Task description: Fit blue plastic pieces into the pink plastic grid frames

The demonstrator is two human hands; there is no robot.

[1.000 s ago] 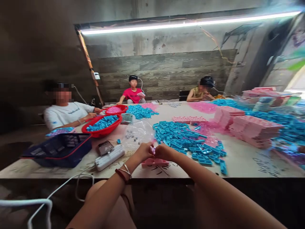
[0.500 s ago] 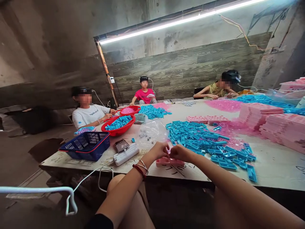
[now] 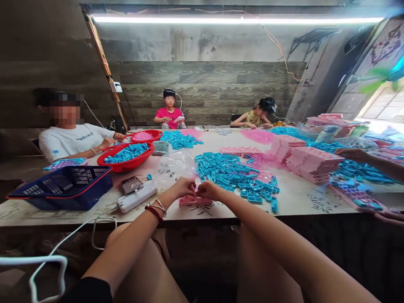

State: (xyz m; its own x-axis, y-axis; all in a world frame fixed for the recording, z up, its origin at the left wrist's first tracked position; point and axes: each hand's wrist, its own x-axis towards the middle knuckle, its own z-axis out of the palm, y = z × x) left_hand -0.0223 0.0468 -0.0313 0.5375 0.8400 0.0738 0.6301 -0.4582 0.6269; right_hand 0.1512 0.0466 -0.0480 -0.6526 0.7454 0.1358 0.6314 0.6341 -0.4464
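Observation:
My left hand (image 3: 185,187) and my right hand (image 3: 208,190) meet fingertip to fingertip just above a pink moulded tray (image 3: 188,201) at the table's near edge. Both have their fingers closed in a pinch. Whatever sits between them is small and mostly covered; a hint of clear pink shows there, too small to name. Hollow compartments are visible along the tray's left part, while my hands cover much of the rest. Right behind them spreads a heap of blue oblong plastic pieces (image 3: 217,168), with a clear plastic bag (image 3: 176,166) to its left.
Left of my hands lie a white power strip (image 3: 137,197), a dark digital device (image 3: 131,185) and a navy basket (image 3: 66,193). A red basin (image 3: 147,156) holds blue pieces. Pink tray stacks (image 3: 312,162) rise to the right. Co-workers sit around; one's hand (image 3: 344,153) reaches in from the right.
My view has levelled and swung right, so the table appears shifted left and a co-worker's arm shows at the right. My hands stay pinched together over the pink tray.

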